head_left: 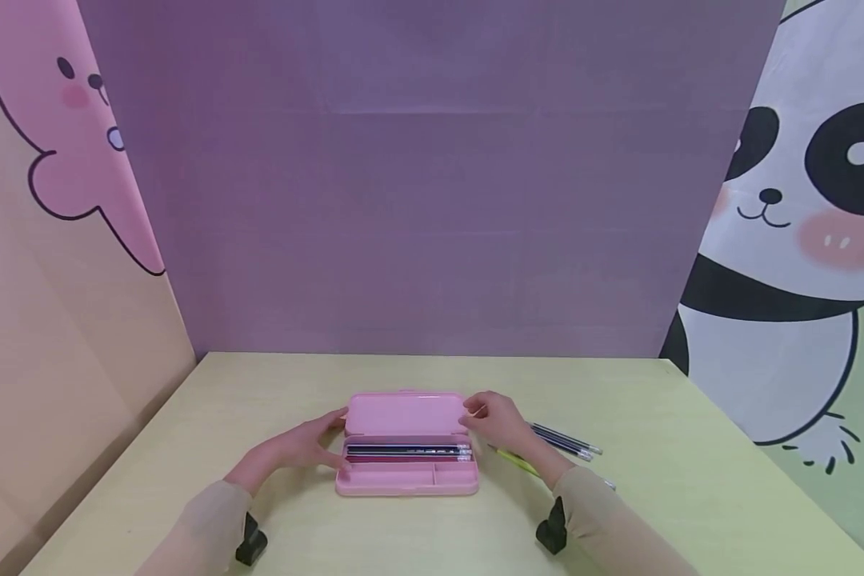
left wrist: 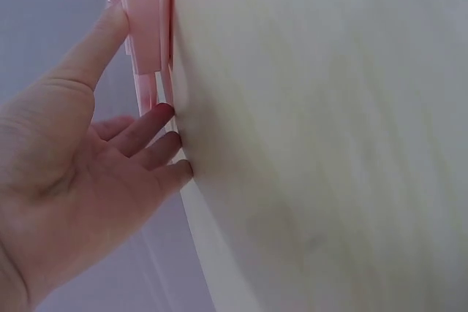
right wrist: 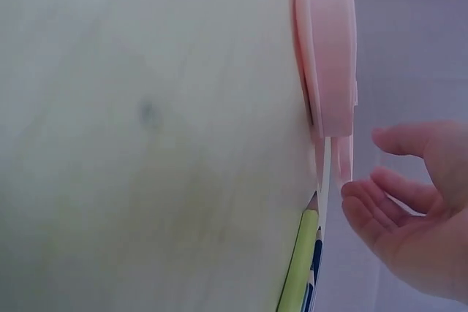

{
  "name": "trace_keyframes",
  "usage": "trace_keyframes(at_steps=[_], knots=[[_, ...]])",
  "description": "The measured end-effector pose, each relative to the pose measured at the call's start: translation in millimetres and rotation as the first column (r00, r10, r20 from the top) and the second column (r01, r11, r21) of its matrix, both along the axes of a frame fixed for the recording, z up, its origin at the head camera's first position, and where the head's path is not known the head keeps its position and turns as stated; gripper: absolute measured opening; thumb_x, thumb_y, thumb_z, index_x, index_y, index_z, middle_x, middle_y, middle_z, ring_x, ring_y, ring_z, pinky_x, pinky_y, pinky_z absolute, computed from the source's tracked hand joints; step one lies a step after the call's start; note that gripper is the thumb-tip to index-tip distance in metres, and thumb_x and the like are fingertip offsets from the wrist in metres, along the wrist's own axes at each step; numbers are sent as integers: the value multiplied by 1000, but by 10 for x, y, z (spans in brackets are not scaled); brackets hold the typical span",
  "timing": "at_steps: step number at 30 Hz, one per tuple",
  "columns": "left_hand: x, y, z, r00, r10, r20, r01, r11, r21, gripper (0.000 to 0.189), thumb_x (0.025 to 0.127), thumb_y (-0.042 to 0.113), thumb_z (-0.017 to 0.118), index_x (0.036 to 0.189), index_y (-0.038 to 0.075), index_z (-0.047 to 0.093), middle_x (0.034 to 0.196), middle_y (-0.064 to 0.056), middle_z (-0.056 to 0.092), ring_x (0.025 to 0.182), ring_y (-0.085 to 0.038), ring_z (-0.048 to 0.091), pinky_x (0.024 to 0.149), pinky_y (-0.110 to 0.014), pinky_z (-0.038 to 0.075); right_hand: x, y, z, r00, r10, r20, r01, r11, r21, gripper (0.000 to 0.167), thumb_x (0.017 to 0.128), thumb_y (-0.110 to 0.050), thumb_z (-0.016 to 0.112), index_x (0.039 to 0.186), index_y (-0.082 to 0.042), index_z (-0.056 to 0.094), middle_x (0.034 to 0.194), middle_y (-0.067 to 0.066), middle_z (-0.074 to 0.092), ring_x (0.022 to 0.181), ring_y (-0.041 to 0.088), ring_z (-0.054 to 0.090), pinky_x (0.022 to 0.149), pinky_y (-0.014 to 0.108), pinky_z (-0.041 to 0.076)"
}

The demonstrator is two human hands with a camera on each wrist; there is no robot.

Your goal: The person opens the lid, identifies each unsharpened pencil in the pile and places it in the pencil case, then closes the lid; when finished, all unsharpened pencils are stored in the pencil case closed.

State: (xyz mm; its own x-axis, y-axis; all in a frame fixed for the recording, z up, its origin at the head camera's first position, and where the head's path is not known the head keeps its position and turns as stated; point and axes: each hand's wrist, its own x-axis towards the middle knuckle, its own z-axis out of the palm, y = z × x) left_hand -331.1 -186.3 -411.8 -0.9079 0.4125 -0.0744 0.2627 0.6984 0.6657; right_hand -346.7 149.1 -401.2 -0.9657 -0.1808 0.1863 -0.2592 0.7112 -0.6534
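Observation:
A pink pencil case [head_left: 406, 480] lies wide open on the table, its lid [head_left: 406, 414] folded back flat behind it. Several dark pencils [head_left: 403, 450] and a red one lie in the case's rear compartment; the front compartments hold nothing. My left hand [head_left: 298, 444] is at the case's left side, thumb on the side wall and fingers spread toward the lid, as the left wrist view [left wrist: 80, 151] also has it. At the lid's right edge is my right hand [head_left: 500, 420], its fingers bent loosely with a gap between thumb and fingertips in the right wrist view.
To the right of the case, partly under my right forearm, lie a yellow-green pencil [head_left: 516, 461] and several dark pencils [head_left: 565, 440]. A purple panel [head_left: 432, 200] stands behind the light wooden table [head_left: 274, 376]. Each wrist wears a black camera mount [head_left: 252, 542].

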Motion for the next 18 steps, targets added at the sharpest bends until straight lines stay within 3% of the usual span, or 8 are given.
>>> trace_keyframes(at_steps=[4, 9, 14, 18], knots=[[25, 39, 17, 1000, 8, 8, -8, 999, 33, 98, 73, 25, 81, 148, 2, 22, 138, -13, 48, 137, -36, 30, 115, -55, 19, 2, -11, 1, 998, -17, 52, 17, 1000, 2, 35, 83, -18, 71, 113, -2, 62, 102, 9, 65, 90, 18, 60, 75, 31, 56], [52, 59, 31, 1000, 4, 10, -4, 999, 52, 98, 73, 21, 81, 147, -3, 21, 128, -9, 52, 133, -34, 36, 114, -55, 21, -3, -6, -22, 998, -13, 60, 13, 1000, -7, 48, 84, -18, 71, 125, 0, 54, 114, 14, 63, 99, 26, 62, 81, 38, 56], [36, 45, 14, 999, -31, 21, 29, 996, 82, 105, 73, 20, 81, 147, -8, 11, 113, -6, 54, 117, -27, 45, 112, -54, 26, 6, -13, -10, 998, -16, 66, 22, 996, -90, 57, 86, -18, 68, 135, 1, 45, 123, 17, 59, 106, 30, 61, 87, 41, 54], [27, 51, -4, 999, -21, 39, 18, 997, 80, 110, 74, 21, 80, 147, -7, 4, 109, -4, 53, 113, -24, 45, 112, -53, 28, 24, -22, 27, 998, -13, 58, 22, 987, -159, 60, 86, -18, 67, 137, 3, 42, 129, 20, 56, 107, 33, 61, 89, 42, 53]])
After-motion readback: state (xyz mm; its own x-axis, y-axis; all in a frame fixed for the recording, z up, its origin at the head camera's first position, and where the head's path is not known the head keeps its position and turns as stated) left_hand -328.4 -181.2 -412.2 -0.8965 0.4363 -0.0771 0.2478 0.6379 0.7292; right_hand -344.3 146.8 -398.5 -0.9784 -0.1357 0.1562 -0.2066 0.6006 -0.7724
